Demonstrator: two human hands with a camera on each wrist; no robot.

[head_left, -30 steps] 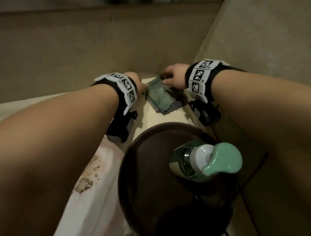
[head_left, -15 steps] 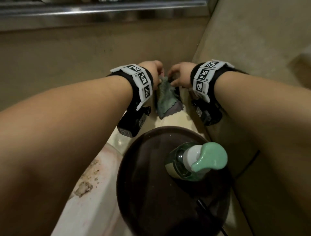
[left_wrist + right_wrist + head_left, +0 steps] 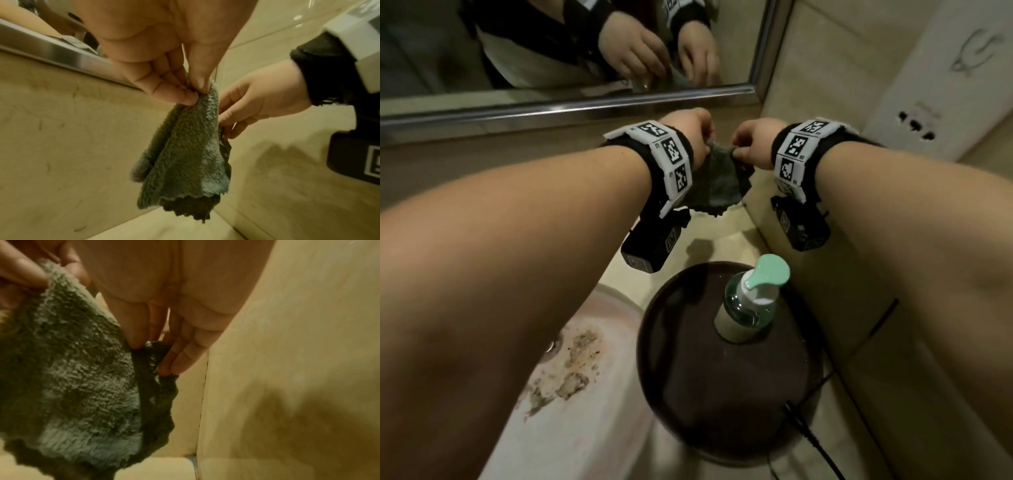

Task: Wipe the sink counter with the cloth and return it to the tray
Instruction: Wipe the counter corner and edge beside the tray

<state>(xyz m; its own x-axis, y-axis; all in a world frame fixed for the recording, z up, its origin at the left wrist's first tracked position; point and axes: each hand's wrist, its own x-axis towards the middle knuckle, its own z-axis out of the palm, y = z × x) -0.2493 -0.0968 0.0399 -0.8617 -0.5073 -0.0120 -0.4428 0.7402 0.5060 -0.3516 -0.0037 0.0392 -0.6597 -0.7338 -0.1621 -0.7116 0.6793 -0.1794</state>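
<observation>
A fluffy grey-green cloth [image 3: 717,185] hangs folded in the air above the back corner of the beige counter [image 3: 719,236]. My left hand [image 3: 697,138] pinches its top corner between thumb and fingertips [image 3: 191,95], and the cloth [image 3: 183,155] droops below. My right hand [image 3: 751,145] pinches the cloth's other edge [image 3: 152,356] close beside the left. The round dark brown tray [image 3: 688,394] sits on the counter nearer to me, below both wrists.
A green pump soap bottle [image 3: 751,301] stands on the tray. A stained white sink basin [image 3: 571,394] lies at the left. A mirror with a metal frame [image 3: 571,106] runs along the back wall, and a tiled wall [image 3: 859,308] closes the right side. A black cable [image 3: 811,442] trails by the tray.
The cloth went from lying on the counter to hanging in the air. Both hands came together and rose with it, and my view tilted up to show the mirror.
</observation>
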